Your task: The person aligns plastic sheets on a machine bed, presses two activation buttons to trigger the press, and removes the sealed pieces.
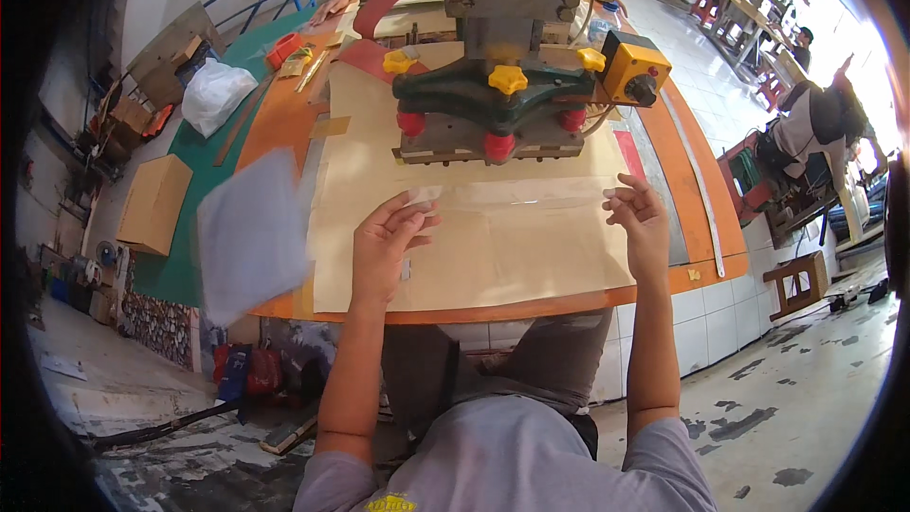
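A clear plastic strip (517,193) lies stretched across the tan paper sheet (474,256) on the orange table (682,142), just in front of the press head. My left hand (387,245) pinches the strip's left end with thumb and fingers. My right hand (637,218) holds its right end, fingers curled. The green press head (493,100) with yellow and red knobs hangs right behind the strip. A blurred pale sheet (248,232) is in the air at the table's left edge, apart from both hands.
A yellow switch box (633,69) sits right of the press. A metal ruler (697,185) lies along the table's right side. Another person's hand (332,8) rests at the far end. Cardboard boxes (154,204), a white bag (216,95) and a wooden stool (796,280) stand around.
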The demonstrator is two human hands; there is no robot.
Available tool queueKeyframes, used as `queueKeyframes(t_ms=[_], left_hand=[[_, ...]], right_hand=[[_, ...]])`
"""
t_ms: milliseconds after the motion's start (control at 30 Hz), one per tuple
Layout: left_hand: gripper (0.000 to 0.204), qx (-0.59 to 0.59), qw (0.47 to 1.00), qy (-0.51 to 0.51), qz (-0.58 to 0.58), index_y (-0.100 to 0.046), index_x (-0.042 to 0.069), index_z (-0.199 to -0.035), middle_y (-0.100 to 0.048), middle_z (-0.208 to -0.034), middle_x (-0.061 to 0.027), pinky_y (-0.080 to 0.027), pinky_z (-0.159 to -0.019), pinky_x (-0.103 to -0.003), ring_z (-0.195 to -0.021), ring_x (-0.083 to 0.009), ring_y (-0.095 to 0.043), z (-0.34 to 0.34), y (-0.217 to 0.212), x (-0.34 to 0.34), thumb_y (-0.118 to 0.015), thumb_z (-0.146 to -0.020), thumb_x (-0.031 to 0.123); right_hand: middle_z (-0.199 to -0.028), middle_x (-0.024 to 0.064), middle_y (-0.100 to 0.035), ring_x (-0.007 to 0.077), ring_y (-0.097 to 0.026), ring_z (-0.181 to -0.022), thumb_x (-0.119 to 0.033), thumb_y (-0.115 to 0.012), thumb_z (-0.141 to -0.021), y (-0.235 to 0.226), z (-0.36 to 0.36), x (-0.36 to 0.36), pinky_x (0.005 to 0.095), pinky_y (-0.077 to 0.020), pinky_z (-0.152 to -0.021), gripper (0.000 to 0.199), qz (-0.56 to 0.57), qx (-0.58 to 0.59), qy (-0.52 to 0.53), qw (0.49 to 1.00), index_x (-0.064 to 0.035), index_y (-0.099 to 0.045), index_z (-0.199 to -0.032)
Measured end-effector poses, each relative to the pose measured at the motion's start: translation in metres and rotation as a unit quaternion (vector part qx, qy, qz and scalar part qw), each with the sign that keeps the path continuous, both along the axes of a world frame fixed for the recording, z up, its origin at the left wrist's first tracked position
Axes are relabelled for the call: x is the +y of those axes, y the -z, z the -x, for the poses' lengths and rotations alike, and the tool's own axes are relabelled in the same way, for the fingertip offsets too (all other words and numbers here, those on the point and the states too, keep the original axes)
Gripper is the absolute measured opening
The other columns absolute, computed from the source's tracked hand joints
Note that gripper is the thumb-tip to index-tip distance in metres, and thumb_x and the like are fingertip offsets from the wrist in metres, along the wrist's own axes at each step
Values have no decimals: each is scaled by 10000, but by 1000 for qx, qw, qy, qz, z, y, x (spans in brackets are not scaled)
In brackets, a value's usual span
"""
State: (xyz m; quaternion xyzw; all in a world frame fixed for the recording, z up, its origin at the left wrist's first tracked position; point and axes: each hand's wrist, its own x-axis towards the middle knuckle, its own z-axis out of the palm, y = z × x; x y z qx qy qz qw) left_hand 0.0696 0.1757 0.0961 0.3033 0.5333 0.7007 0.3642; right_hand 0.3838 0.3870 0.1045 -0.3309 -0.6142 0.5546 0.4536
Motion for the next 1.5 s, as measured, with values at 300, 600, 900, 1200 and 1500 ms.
queueKeyframes(t_ms=[300,600,900,1200,1500], left_hand=[[358,16,1000,-15,2,-636,38,-1409,-770,-1204,-124,-623,-819,-301,-1054,-201,-765,-1,7,3,-660,-1058,103],[142,93,979,103,-147,-664,10,-1196,-763,-1059,-120,-615,-817,-340,-959,-228,-762,-76,-21,-8,-644,-1060,44],[247,172,900,303,-263,-725,60,-1210,-782,-1108,-102,-609,-860,-336,-1002,-238,-767,-119,-59,-30,-727,-978,-25],[216,398,915,-69,0,-712,4,-1215,-767,-1175,-125,-551,-964,-373,-1102,-238,-711,-31,-19,-80,-659,-1019,79],[328,559,739,-291,241,-663,-2,-1345,-661,-1416,-160,-440,-1152,-473,-1351,-351,-586,96,35,-156,-634,-1040,114]], right_hand=[[-1131,104,-745,164,-715,-1006,-8,-714,-964,2,-14,-5,310,-566,-865,430,-29,-2,-17,999,7,-609,-1380],[-1644,177,-423,395,-361,-1544,-198,-905,-785,-63,-10,-59,545,-291,-1257,823,-428,-385,-18,817,-166,-556,-1529],[-950,103,-786,328,-739,-922,-97,-825,-794,-104,-90,-99,442,-555,-881,247,-358,-342,-194,847,-55,-801,-1036],[-871,146,-803,211,-774,-807,-50,-785,-883,-25,-284,-109,317,-585,-753,128,47,-537,139,831,47,-807,-963],[-908,159,-810,236,-773,-756,-140,-741,-930,321,-378,-102,386,-603,-746,197,151,-586,134,785,9,-812,-1037]])
